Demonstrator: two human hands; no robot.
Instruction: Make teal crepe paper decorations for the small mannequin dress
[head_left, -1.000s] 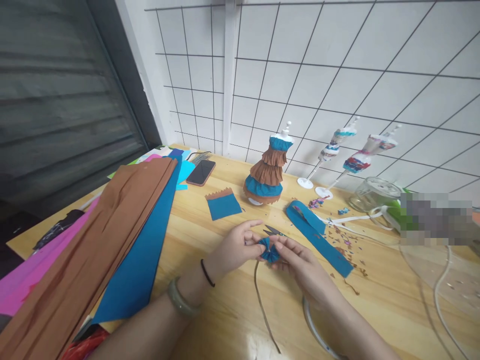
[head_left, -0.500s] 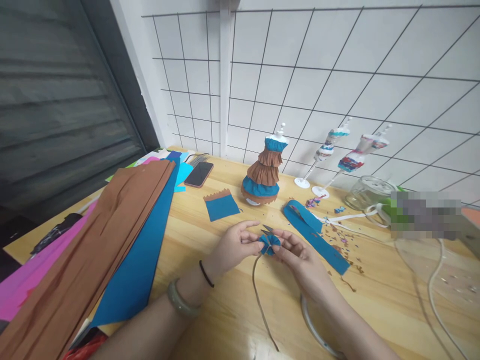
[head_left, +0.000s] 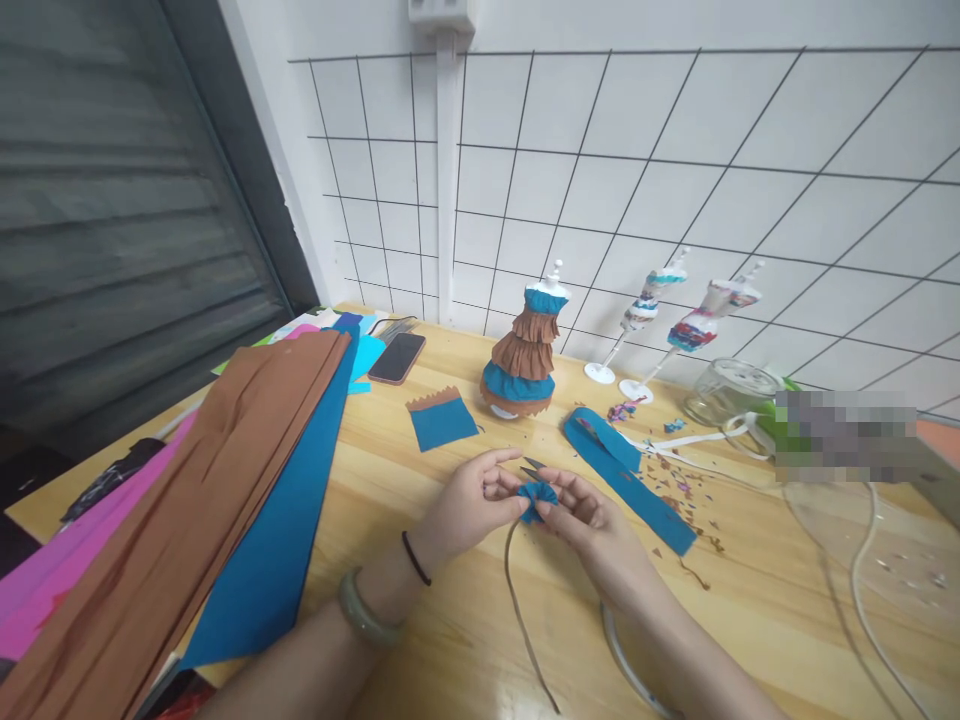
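Between both hands is a small gathered rosette of blue crepe paper [head_left: 537,500]. My left hand [head_left: 474,502] pinches its left edge between thumb and fingers. My right hand [head_left: 589,515] pinches the right edge. Pointed dark scissor blades [head_left: 532,466] show just beyond the rosette, by my right fingertips; the handles are hidden. A thin brown cord [head_left: 517,600] lies on the table below the rosette. Just ahead stands a mini dress form [head_left: 525,345] in tiered blue and brown crepe. In front of it lies a blue paper piece with a zigzag brown edge [head_left: 444,422].
Brown crepe sheets [head_left: 195,480] and blue crepe [head_left: 277,560] cover the left side, near a phone [head_left: 397,357]. Two small painted dress forms [head_left: 651,305] and a glass jar [head_left: 727,390] stand behind. A blue strip [head_left: 637,490] lies at right among paper scraps and white cables.
The view has tilted slightly upward, showing more wall. The rosette has turned a little between my fingers, and both hands still hold it.
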